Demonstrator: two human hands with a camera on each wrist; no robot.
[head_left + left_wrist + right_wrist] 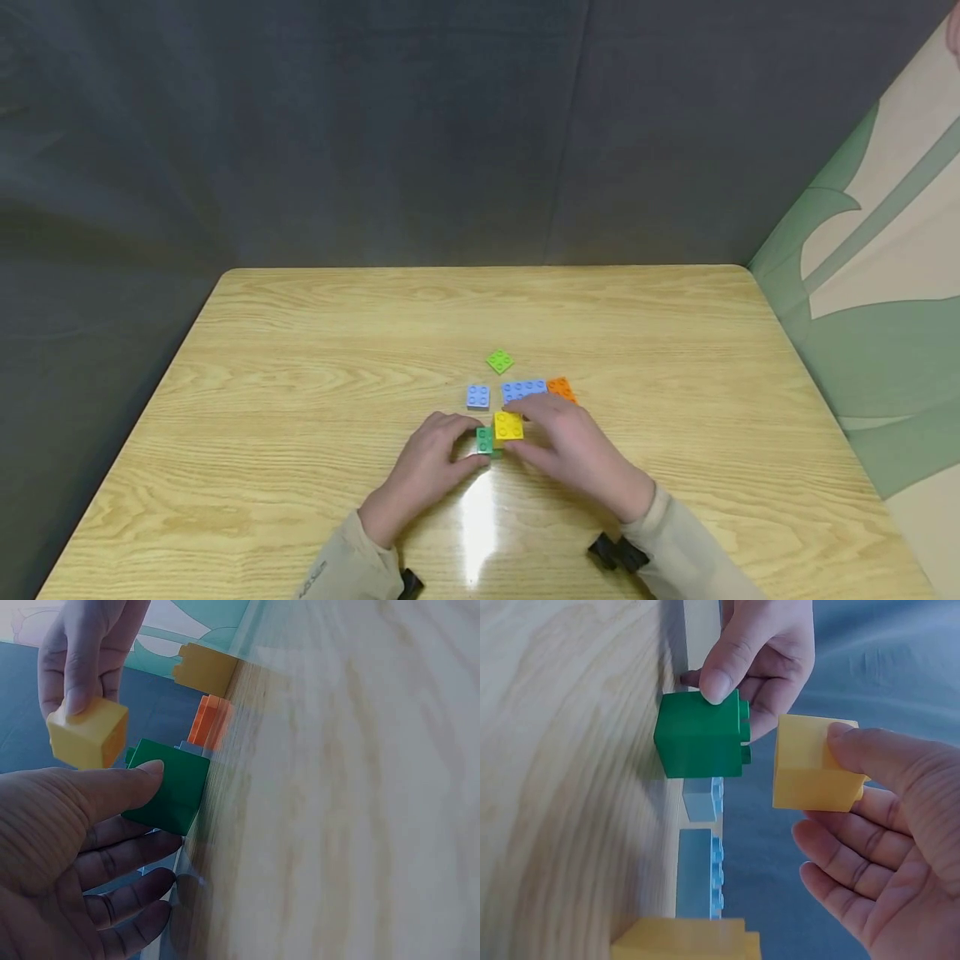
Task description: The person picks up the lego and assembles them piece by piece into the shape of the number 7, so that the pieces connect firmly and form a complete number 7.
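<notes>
- 2 hands, each w/ 1 block
- L hand [431, 458]: thumb + fingers pinch 1 green block [701, 735]
- R hand [577, 442]: pinches 1 yellow block [814, 765], off table [300, 333]; just R of L hand's block
- fwd of L fingertips: 1 small blue block [478, 397]
- fwd of R fingers: 1 long blue block [523, 389]; 1 orange block [562, 388]
- near R hand: 2nd yellow block [207, 667]
- fwd of both: 1 lime block [499, 361]

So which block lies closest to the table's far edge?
The lime green block, turned like a diamond, beyond the blue blocks, the orange block, the dark green block in the left hand and the yellow block in the right hand.
</notes>
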